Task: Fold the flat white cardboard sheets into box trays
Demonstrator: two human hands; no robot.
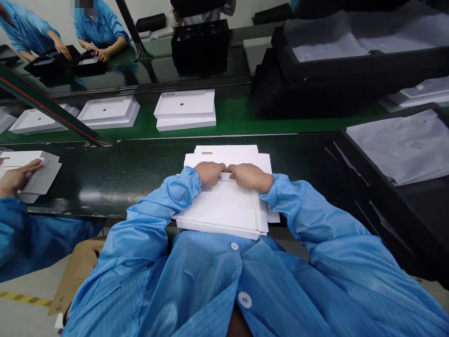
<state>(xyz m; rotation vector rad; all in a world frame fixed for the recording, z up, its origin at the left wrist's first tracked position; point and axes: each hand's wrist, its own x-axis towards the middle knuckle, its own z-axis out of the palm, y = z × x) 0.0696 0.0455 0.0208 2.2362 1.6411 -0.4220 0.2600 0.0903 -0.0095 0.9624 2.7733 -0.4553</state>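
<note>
A white cardboard box insert (219, 208) lies partly folded at the table's near edge, against my blue coat. Its flaps stick out on the far side and at the right. My left hand (209, 173) is closed, with curled fingers on the fold across the cardboard. From the right, my right hand (248, 176) meets it, also closed on that fold, and the fingertips of both hands nearly touch. Beyond them lies a flat white flap (228, 150) with a small slot. The fingertips' exact hold on the edge is partly hidden.
Folded white trays (184, 104) sit on the green conveyor (231, 112) ahead. Black crates with grey plastic sheets (403, 145) stand at the right. A slanted dark post (52, 107) crosses the left. A co-worker's hand (17, 178) touches white cardboard there. Other people work across the line.
</note>
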